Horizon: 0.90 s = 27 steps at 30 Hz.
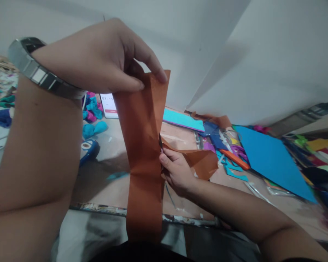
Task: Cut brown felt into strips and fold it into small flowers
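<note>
My left hand [106, 58], with a metal watch [38, 71] on its wrist, is raised and pinches the top edge of a long brown paper strip [142, 145] that hangs down toward my lap. My right hand [177, 169] is closed at the strip's right edge, halfway down, holding what looks like scissors; a dark blade [160, 142] shows at the paper's edge. A cut piece of brown paper [203, 160] folds away to the right of that hand.
On the work surface [109, 156] lie a blue paper sheet [270, 160], a teal sheet [183, 120], an orange-handled tool [235, 159], coloured paper scraps [94, 112], a phone showing a timer [108, 105] and a tape roll [87, 147]. White walls stand behind.
</note>
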Each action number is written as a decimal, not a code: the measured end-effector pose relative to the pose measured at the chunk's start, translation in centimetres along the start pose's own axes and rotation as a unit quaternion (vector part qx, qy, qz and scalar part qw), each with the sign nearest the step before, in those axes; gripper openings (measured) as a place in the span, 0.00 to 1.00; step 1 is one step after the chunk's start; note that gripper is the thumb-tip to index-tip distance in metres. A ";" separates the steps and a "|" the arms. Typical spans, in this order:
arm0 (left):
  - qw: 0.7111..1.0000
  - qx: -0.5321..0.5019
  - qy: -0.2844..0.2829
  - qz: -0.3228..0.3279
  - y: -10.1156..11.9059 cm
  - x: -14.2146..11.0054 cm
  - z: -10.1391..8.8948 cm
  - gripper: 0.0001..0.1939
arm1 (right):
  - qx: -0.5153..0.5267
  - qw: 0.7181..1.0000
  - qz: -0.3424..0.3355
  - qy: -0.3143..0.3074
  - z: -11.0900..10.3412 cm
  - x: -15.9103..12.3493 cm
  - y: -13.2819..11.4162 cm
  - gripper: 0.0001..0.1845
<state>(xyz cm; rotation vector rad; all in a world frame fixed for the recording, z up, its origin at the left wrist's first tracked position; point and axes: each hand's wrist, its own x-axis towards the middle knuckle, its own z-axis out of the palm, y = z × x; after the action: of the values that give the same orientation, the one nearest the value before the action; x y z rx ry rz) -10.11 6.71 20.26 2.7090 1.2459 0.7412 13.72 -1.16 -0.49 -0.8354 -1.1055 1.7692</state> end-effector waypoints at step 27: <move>1.000 0.019 -0.017 0.008 -0.4 0.1 0.0 0.20 | -0.082 0.996 -0.018 0.026 0.0 0.0 -0.2 0.24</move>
<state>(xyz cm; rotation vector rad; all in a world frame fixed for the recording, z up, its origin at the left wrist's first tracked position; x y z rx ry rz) -10.30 7.06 20.18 2.7523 1.2466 0.6759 13.80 -1.07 -0.31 -0.9494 -1.2354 1.6349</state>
